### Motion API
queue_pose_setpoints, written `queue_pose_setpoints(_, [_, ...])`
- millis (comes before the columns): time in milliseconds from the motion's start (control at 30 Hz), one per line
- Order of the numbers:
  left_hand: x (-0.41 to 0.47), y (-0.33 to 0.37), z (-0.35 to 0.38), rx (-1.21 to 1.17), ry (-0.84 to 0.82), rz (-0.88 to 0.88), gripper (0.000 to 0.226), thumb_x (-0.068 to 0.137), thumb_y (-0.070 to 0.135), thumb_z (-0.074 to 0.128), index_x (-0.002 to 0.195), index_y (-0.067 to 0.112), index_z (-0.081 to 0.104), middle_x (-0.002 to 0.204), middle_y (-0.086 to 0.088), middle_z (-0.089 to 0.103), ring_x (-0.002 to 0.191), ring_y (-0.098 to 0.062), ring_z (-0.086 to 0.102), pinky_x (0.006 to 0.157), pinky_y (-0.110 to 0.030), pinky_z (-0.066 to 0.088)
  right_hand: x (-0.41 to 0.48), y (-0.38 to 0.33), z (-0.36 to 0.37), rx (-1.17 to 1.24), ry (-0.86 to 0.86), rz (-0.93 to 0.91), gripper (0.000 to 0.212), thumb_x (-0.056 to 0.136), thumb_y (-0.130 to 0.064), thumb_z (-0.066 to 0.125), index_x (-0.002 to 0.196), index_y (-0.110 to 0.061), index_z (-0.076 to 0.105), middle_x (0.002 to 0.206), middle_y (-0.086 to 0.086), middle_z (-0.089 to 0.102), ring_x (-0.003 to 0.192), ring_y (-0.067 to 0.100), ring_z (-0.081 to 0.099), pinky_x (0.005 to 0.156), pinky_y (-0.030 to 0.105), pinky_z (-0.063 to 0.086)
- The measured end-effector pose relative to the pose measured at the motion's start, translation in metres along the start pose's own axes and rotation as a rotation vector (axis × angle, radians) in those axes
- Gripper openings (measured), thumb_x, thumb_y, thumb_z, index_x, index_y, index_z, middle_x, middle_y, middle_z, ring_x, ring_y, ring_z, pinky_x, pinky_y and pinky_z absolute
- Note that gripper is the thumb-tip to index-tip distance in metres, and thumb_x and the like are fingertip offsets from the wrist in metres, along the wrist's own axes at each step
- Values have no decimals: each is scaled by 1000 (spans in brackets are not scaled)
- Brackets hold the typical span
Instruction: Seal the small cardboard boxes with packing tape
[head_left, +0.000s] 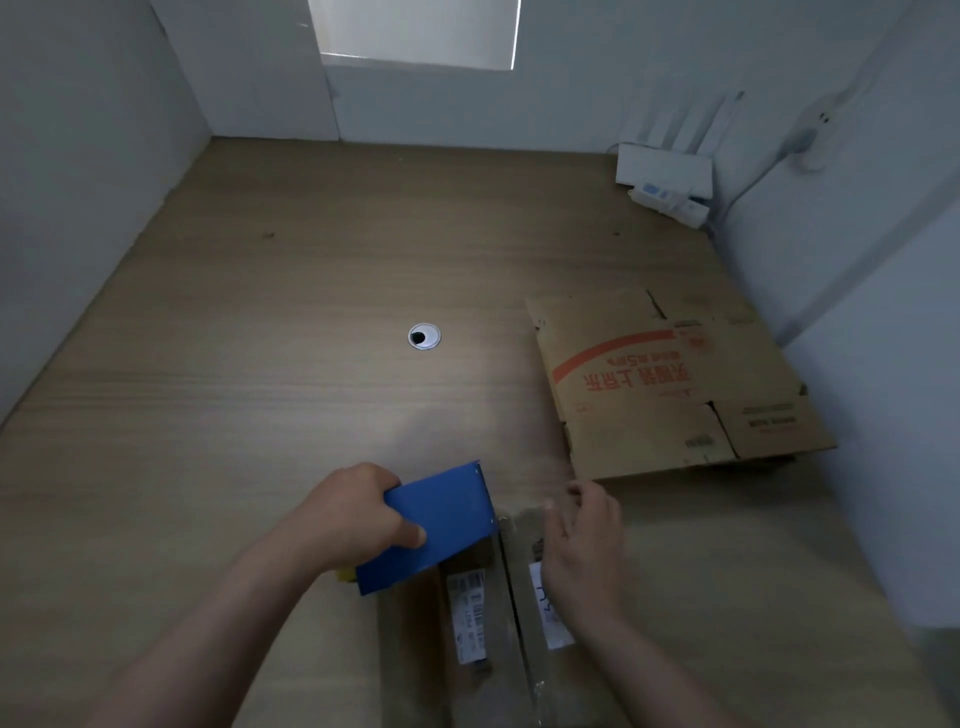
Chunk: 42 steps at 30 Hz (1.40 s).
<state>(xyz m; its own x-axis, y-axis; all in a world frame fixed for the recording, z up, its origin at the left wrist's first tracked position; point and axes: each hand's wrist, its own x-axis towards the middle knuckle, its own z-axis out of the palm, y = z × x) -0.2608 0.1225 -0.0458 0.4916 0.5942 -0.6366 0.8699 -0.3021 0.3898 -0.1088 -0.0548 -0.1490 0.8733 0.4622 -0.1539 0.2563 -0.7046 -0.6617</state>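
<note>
A small cardboard box (488, 613) lies on the wooden desk near the front edge, its two top flaps meeting along a centre seam, with white labels on them. My left hand (358, 512) grips a blue tape dispenser (434, 525) held over the box's far left corner. My right hand (582, 540) hovers over the right flap at the far end of the box, fingers curled and pinching what looks like the clear tape end, which is blurred.
A flattened cardboard box (670, 384) with red print lies on the desk to the right. A round cable grommet (424, 336) sits mid-desk. A white router (665, 166) and cables occupy the back right corner. White partition walls enclose the desk.
</note>
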Motion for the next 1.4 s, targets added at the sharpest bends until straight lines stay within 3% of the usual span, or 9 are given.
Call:
queue_pose_setpoints(67, [1,-2,2,-3,-5,15,26,78,36,79,94,22,64,94,2,62,84,-14,61,61,-25,47,-6,4,8,-72,-3,-128,23,97,-38,55,117,-28,57,122,-6,47,97,6,48,78,23,43])
queue_pose_setpoints(167, [2,-7,4,-22,-17,43,25,77,36,79,92,22,64,93,2,64,84,-13,62,67,-28,52,-7,14,20,-196,-68,-217,20,95,-44,53,108,-32,62,115,-7,48,100,11,50,84,32,51])
queue_pose_setpoints(367, [-5,-43,-3,-62,-120,115,21,79,36,78,92,23,67,90,2,69,80,-12,66,74,-34,55,-9,15,18,-139,-117,-286,15,95,-42,58,103,-32,66,109,-11,47,91,6,51,76,25,48])
queue_pose_setpoints(700, [-29,-101,-7,-260,-166,97,17,79,23,81,90,16,70,77,2,70,69,-9,66,61,-25,47,-8,21,23,-187,-114,-273,31,91,-44,63,116,-27,69,118,-1,57,106,18,56,89,37,51])
queue_pose_setpoints(800, [-39,-115,-7,-293,-183,51,29,69,35,80,90,17,71,76,-1,71,69,-13,66,58,-28,47,-7,23,24,-201,-103,-277,32,90,-45,63,117,-28,69,118,-1,59,107,21,58,92,37,50])
queue_pose_setpoints(967, [-45,-128,-5,-278,-189,23,35,64,42,73,94,23,71,85,-4,73,82,-24,70,63,-35,53,-9,21,25,-239,-99,-288,33,91,-44,64,120,-27,69,120,0,61,110,22,57,90,35,48])
queue_pose_setpoints(1133, [-50,-135,-3,-238,-184,-17,36,65,42,71,95,22,70,90,-9,72,84,-29,69,61,-33,50,-9,21,24,-253,-113,-299,33,92,-43,63,120,-27,69,119,1,62,110,24,57,92,38,49])
queue_pose_setpoints(1267, [-44,-131,5,-182,-159,-45,26,76,34,76,96,19,68,88,-9,70,73,-21,66,54,-30,47,-10,20,25,-242,-109,-304,34,92,-44,62,121,-27,68,119,0,63,110,23,57,93,38,49])
queue_pose_setpoints(1400, [-33,-113,19,-63,-109,-64,25,80,35,76,94,19,65,89,0,65,77,-14,64,54,-25,45,-11,18,25,-253,-112,-305,35,93,-45,61,122,-27,68,120,0,63,110,23,58,93,38,48])
